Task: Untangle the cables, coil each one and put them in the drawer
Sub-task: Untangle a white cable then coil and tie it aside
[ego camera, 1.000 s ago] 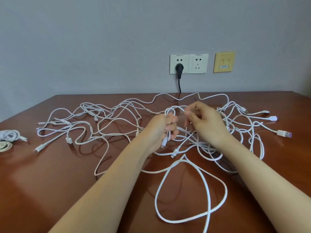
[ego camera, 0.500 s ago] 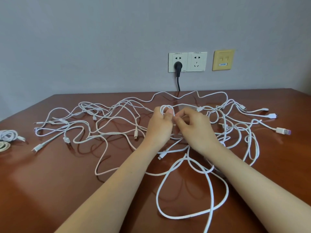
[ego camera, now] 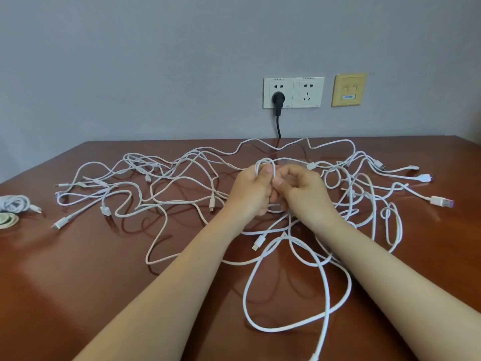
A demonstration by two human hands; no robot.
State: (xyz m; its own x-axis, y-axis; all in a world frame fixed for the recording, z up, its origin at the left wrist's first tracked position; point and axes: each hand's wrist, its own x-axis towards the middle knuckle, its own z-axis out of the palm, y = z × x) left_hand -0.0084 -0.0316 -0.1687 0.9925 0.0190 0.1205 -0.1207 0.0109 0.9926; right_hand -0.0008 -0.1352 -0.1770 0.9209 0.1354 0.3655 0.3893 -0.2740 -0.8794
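Item: our left hand (ego camera: pixel 250 195), fingers curled round white cable loop (ego camera: pixel 264 161); our right hand (ego camera: pixel 305 195), touching it, pinches the same loop; tangled cables (ego camera: pixel 212 203) spread over brown table (ego camera: pixel 78 282)

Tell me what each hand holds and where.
Left hand grips a white cable by a small loop sticking up from its fist. Right hand pinches the cable beside that loop.

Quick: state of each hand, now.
Left hand: closed, fingers gripping a loop of thin white cable.
Right hand: closed, fingers pinching the same cable beside the loop.
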